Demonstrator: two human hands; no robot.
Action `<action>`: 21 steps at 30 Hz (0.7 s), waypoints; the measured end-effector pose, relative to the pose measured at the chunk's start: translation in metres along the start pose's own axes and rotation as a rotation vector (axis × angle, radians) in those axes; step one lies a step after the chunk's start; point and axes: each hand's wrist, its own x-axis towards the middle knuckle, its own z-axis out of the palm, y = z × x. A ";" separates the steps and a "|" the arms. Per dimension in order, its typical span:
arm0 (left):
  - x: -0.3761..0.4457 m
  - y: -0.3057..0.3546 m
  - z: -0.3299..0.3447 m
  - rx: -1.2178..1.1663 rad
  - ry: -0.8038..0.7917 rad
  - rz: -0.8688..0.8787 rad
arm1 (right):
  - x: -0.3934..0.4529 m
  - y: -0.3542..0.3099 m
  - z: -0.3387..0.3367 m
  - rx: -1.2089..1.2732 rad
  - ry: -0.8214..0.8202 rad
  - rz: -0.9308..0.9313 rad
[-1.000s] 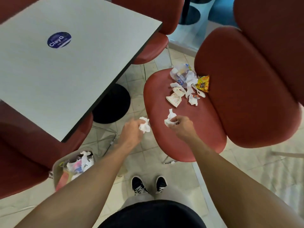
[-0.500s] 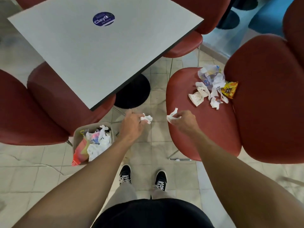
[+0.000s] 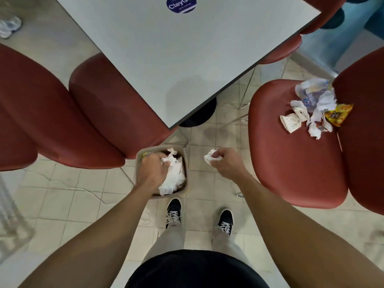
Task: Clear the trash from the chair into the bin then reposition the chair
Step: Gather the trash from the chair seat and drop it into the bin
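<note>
At the far left, red chairs [image 3: 62,113] are tucked under the grey table [image 3: 176,55]. Next comes the bin [image 3: 138,163], on the floor at the table's corner. The left hand [image 3: 152,172] is lowered over its mouth, fingers curled downward into the white paper [image 3: 173,177] heaped there; a crumpled tissue [image 3: 168,160] seems to be pinched at the fingertips, though whether it is gripped or already let go cannot be told. For a clean drop, the fingers should be spread only while they are directly above the heap, inside the rim.

Just beside the bin, the right hand [image 3: 225,163] is held above bare floor, a paper wad [image 3: 210,157] pinched firmly between curled fingers. It should be carried leftward over the rim before release.

Well beyond those fingers, the trash pile [image 3: 311,111], with its yellow wrapper [image 3: 337,115], lies on the chair seat [image 3: 291,154], yet to be collected.
</note>
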 end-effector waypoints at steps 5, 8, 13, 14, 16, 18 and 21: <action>0.022 -0.052 -0.008 0.014 -0.029 0.013 | 0.004 -0.026 0.060 -0.062 -0.073 0.027; 0.030 -0.064 -0.009 -0.010 -0.072 0.022 | 0.009 -0.032 0.091 -0.132 -0.107 0.072; 0.035 -0.073 -0.007 -0.054 -0.154 0.087 | 0.007 -0.037 0.124 -0.120 -0.169 0.092; 0.035 -0.073 -0.007 -0.052 -0.162 0.091 | 0.006 -0.037 0.125 -0.139 -0.174 0.071; 0.035 -0.073 -0.007 -0.041 -0.175 0.097 | 0.004 -0.039 0.124 -0.177 -0.161 0.050; 0.035 -0.070 -0.007 -0.027 -0.189 0.108 | 0.005 -0.036 0.120 -0.159 -0.137 0.071; 0.034 -0.058 -0.006 0.008 -0.196 0.134 | 0.004 -0.031 0.107 -0.092 -0.118 0.128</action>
